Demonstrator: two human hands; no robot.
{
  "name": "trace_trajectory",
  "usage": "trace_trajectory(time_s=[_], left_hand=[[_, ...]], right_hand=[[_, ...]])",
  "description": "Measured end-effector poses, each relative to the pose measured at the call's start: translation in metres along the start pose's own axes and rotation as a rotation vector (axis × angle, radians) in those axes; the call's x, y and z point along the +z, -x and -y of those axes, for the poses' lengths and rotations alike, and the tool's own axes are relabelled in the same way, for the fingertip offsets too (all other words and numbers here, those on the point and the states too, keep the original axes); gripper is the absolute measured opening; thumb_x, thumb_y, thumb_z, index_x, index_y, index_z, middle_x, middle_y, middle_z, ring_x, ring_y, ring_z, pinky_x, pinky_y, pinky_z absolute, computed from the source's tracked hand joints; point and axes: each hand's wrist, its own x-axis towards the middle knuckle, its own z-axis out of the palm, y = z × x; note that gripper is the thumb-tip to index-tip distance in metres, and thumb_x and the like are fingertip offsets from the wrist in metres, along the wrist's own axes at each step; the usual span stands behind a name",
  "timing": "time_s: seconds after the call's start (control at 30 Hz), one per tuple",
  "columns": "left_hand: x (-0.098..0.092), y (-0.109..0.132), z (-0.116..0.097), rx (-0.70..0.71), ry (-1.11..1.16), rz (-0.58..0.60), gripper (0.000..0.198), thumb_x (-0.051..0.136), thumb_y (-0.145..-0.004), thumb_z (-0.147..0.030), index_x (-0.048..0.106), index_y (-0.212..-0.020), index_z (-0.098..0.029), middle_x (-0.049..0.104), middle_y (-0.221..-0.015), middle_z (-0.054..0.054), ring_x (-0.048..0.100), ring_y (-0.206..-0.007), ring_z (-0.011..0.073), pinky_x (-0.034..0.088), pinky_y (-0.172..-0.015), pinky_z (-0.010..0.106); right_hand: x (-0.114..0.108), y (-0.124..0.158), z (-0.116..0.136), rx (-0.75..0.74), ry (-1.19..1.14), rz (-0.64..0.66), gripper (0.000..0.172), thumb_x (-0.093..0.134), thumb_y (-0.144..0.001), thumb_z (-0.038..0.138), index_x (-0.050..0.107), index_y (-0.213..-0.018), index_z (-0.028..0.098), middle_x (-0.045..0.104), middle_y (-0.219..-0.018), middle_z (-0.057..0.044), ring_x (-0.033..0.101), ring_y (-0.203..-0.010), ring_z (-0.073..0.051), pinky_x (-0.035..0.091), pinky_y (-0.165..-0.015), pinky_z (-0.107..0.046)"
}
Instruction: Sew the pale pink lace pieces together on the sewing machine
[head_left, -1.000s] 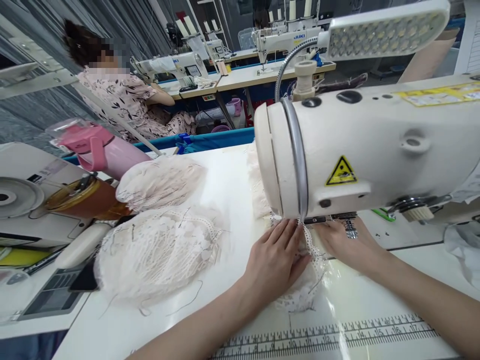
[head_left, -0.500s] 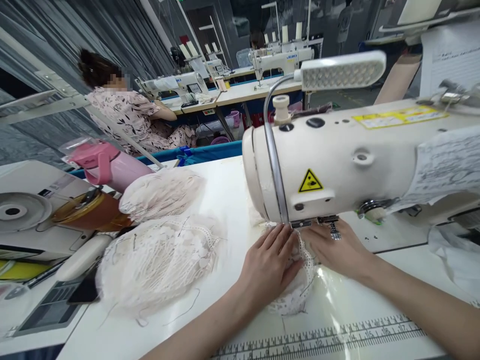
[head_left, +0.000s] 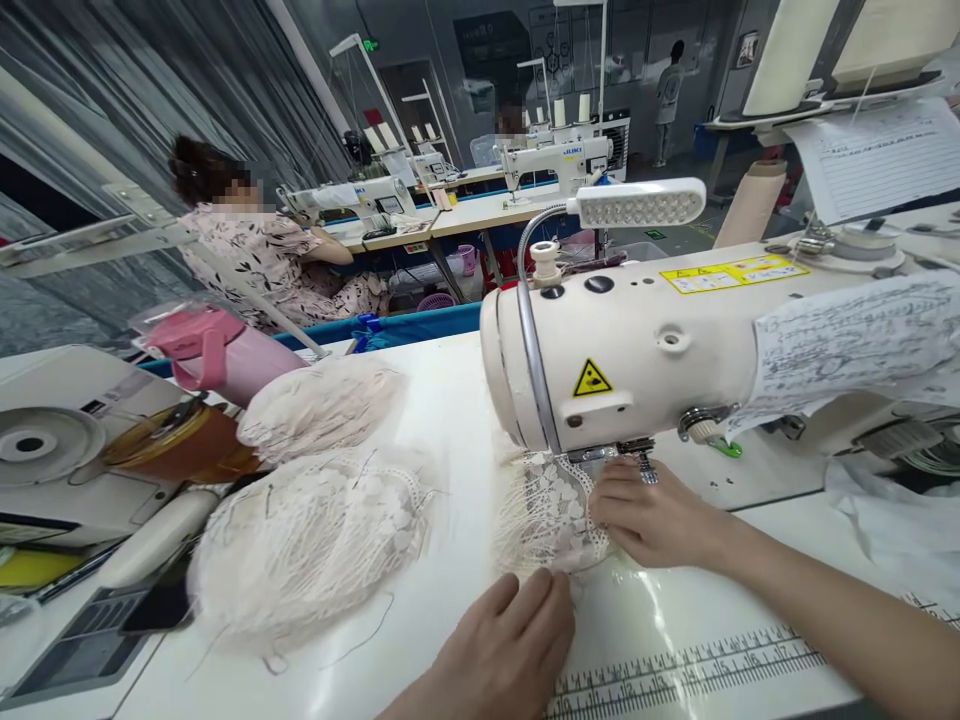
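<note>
A piece of cream lace fabric (head_left: 551, 515) lies under the head of a white sewing machine (head_left: 637, 350). My right hand (head_left: 652, 510) is closed at the lace's right edge, close beside the presser-foot area. At the near edge of the same lace is my left hand (head_left: 517, 635), its fingers curled and closed on the border; the fingertips are hidden beneath the knuckles. To the left lie two heaps of similar lace pieces, a nearer lace pile (head_left: 315, 550) and a farther lace pile (head_left: 322, 405), with loose thread ends.
A ruler strip (head_left: 675, 675) runs along the table's near edge. Left stand a pink jug (head_left: 232, 350), an amber container (head_left: 176, 440) and a dark phone (head_left: 159, 600). A lamp (head_left: 641, 203) arches over the machine. Beyond, a person (head_left: 247, 250) sits at another machine.
My left hand has drawn back toward me from beside the needle area to the lace's near edge, uncovering the lace. My right hand stays by the machine. The view has shifted slightly.
</note>
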Motion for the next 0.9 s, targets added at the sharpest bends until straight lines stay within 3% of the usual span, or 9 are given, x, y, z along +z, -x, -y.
trace_trajectory(time_s=[0.13, 0.23, 0.3, 0.37, 0.47, 0.57, 0.63, 0.77, 0.9], left_hand=[[-0.005, -0.005, 0.01, -0.366, 0.272, -0.034, 0.026, 0.028, -0.095, -0.009, 0.053, -0.101, -0.014, 0.065, -0.095, 0.009, 0.064, -0.076, 0.0153, 0.048, -0.053, 0.022], [-0.022, -0.016, 0.027, -0.671, 0.485, 0.081, 0.018, 0.029, -0.1, -0.021, 0.047, -0.102, -0.021, 0.065, -0.085, 0.001, 0.063, -0.064, 0.0124, 0.047, -0.05, 0.02], [-0.031, -0.025, 0.038, -0.735, 0.566, 0.189, 0.018, 0.028, -0.101, -0.027, 0.045, -0.097, -0.022, 0.06, -0.068, -0.004, 0.059, -0.052, 0.0129, 0.043, -0.046, 0.022], [-0.03, -0.033, 0.047, -0.667, 0.602, 0.27, 0.014, 0.04, -0.098, -0.035, 0.046, -0.097, -0.022, 0.061, -0.07, -0.003, 0.06, -0.057, 0.015, 0.044, -0.049, 0.024], [-0.011, -0.039, 0.051, -0.492, 0.546, 0.276, 0.032, 0.065, -0.084, -0.038, 0.05, -0.107, -0.021, 0.066, -0.089, 0.002, 0.064, -0.078, 0.0201, 0.047, -0.062, 0.028], [0.014, -0.038, 0.045, -0.346, 0.424, 0.152, 0.006, 0.057, -0.088, -0.024, 0.056, -0.087, -0.018, 0.062, -0.076, 0.0, 0.058, -0.068, 0.0154, 0.042, -0.064, 0.028], [0.026, -0.035, 0.038, -0.27, 0.322, 0.023, 0.015, 0.049, -0.091, -0.016, 0.055, -0.078, -0.017, 0.056, -0.066, -0.001, 0.05, -0.059, 0.013, 0.037, -0.06, 0.027], [0.034, -0.03, 0.031, -0.222, 0.183, -0.132, 0.022, 0.043, -0.089, -0.002, 0.057, -0.079, -0.016, 0.049, -0.059, -0.003, 0.041, -0.055, 0.0123, 0.031, -0.058, 0.028], [0.033, -0.028, 0.031, -0.251, 0.151, -0.168, 0.022, 0.045, -0.088, -0.001, 0.058, -0.079, -0.016, 0.048, -0.058, -0.004, 0.04, -0.055, 0.0118, 0.033, -0.06, 0.029]], right_hand=[[-0.004, -0.001, 0.002, -0.003, -0.055, -0.013, 0.017, 0.039, -0.078, 0.015, 0.054, -0.072, 0.018, 0.051, -0.062, 0.003, 0.043, -0.063, -0.012, 0.042, -0.066, -0.03], [-0.006, -0.003, 0.002, 0.005, -0.048, 0.002, 0.022, 0.046, -0.085, 0.033, 0.054, -0.072, 0.018, 0.052, -0.063, 0.002, 0.044, -0.064, -0.013, 0.041, -0.064, -0.03], [-0.005, -0.003, 0.001, 0.006, -0.004, 0.0, 0.024, 0.045, -0.09, 0.032, 0.055, -0.074, 0.018, 0.055, -0.066, 0.0, 0.048, -0.068, -0.014, 0.041, -0.064, -0.03], [-0.003, -0.002, -0.001, -0.01, 0.02, -0.009, 0.023, 0.042, -0.092, 0.025, 0.057, -0.077, 0.017, 0.059, -0.07, 0.0, 0.052, -0.073, -0.014, 0.042, -0.065, -0.03], [-0.001, 0.002, -0.003, -0.053, -0.006, -0.041, 0.019, 0.043, -0.093, 0.021, 0.059, -0.084, 0.017, 0.064, -0.076, 0.0, 0.056, -0.077, -0.014, 0.045, -0.071, -0.032], [-0.004, 0.004, -0.004, -0.112, -0.037, -0.089, 0.012, 0.047, -0.091, 0.019, 0.059, -0.089, 0.018, 0.067, -0.084, 0.0, 0.059, -0.084, -0.013, 0.047, -0.081, -0.034], [-0.008, 0.004, -0.005, -0.124, -0.02, -0.084, 0.008, 0.052, -0.09, 0.024, 0.059, -0.092, 0.019, 0.068, -0.09, 0.0, 0.06, -0.09, -0.014, 0.047, -0.08, -0.032], [-0.012, 0.003, -0.008, -0.054, 0.065, 0.065, 0.023, 0.051, -0.092, 0.037, 0.056, -0.105, 0.019, 0.065, -0.112, -0.005, 0.06, -0.095, -0.017, 0.048, -0.075, -0.031], [-0.008, 0.006, -0.012, -0.075, 0.053, 0.119, 0.015, 0.046, -0.092, 0.019, 0.057, -0.103, 0.021, 0.064, -0.113, -0.004, 0.058, -0.102, -0.017, 0.048, -0.083, -0.033]])
